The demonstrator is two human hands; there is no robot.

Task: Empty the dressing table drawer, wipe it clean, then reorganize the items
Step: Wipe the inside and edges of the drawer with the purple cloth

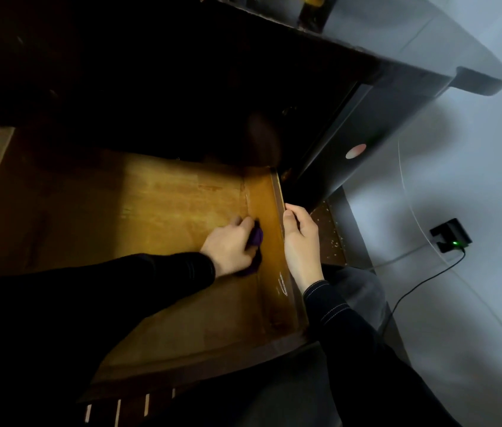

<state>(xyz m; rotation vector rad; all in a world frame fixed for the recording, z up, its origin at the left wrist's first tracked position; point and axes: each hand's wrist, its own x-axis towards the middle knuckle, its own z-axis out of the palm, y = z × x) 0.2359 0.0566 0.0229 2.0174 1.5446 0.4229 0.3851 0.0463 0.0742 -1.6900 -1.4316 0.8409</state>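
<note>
— At the drawer's (151,204) right wall: left hand (228,248) clutches purple cloth (256,238) against the bottom; right hand (300,241) grips the rim.
— Progress?
— Looks emptied, wiping underway. Restocking remains, I judge.

Worn glossy wooden drawer (166,198); soft purple cloth (255,238).

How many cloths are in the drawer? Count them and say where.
1. The cloth is in the left hand, on the drawer floor near its right wall. The drawer's dark back may hide more.
</note>
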